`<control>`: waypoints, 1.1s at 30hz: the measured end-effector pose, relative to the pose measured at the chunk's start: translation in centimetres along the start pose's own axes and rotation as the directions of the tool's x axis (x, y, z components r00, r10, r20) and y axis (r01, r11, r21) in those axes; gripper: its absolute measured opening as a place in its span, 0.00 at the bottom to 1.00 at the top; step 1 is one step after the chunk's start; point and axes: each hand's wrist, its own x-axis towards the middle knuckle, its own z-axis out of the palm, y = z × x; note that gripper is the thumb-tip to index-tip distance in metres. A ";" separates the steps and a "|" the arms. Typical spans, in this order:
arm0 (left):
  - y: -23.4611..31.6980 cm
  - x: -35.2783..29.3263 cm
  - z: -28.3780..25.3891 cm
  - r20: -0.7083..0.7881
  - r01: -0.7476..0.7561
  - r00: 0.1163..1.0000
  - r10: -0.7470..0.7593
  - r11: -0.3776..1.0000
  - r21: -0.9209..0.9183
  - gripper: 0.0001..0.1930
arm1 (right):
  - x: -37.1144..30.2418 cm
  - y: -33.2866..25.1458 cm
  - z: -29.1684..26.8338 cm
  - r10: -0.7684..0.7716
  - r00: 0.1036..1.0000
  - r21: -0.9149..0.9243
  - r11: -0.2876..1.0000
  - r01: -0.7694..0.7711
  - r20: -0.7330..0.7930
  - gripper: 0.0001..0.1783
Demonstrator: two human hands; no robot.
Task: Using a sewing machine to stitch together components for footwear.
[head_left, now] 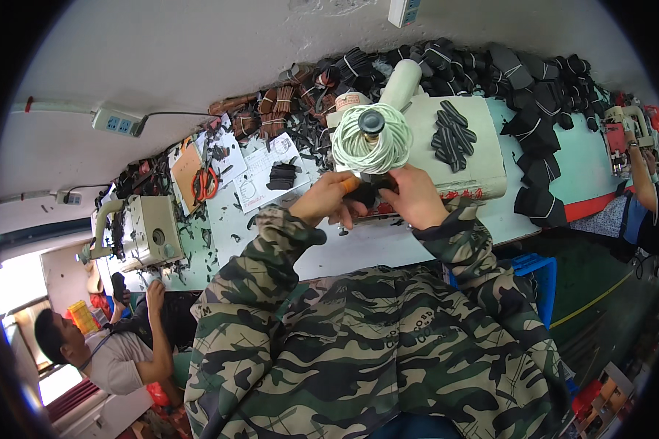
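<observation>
Landmark: the cream sewing machine [446, 146] on the pale green table [585, 157], with a spool of white thread [371, 140] on top.
Far left of the machine: a second sewing machine [148, 233] stands well apart, where a co-worker's hand [155, 296] lifts a dark piece [118, 285].
Left of the machine: orange-handled scissors [204, 183] and printed paper sheets [265, 172] lie among black scraps.
Left hand: the left hand [329, 199] comes up from a bent camouflage sleeve, fingers [344, 189] curled and pinched on a small black piece [366, 194]; one fingertip wears an orange cover.
The piece: it sits just below the spool, at the machine's front edge, between both hands.
Right hand: the right hand [416, 196] meets it from the other side, wrist cocked inward, fingers closed on the same piece.
Step, as a judgement: the piece looks held and lined up at the needle area, which the hands hide.
Next move, as a judgement: it would call for a flat, steady two-handed feed, fingertips clear of the needle.
On the machine: a stack of cut black pieces [452, 135].
Right of the machine: bundled black pieces [538, 124] pile along the table; another person's arm [640, 179] works at the far right end.
</observation>
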 end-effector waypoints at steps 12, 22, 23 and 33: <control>0.1 -0.4 0.3 0.030 0.046 0.998 -0.048 0.997 0.058 0.14 | -0.8 0.7 -1.1 -0.100 0.993 0.087 0.992 0.095 0.058 0.07; -0.9 0.0 -0.1 0.062 0.042 0.997 -0.040 0.999 -0.029 0.16 | -0.7 0.8 -0.3 -0.024 1.000 0.018 1.000 0.024 -0.001 0.09; -1.2 0.1 -0.5 -0.033 0.012 0.999 -0.010 0.999 0.047 0.14 | -0.9 0.4 -1.3 0.049 0.997 0.121 0.991 -0.055 0.055 0.10; -1.6 0.1 -1.3 -0.081 -0.014 0.997 0.018 0.999 0.049 0.12 | -1.1 1.4 -1.4 -0.014 0.998 0.051 0.999 0.010 0.068 0.10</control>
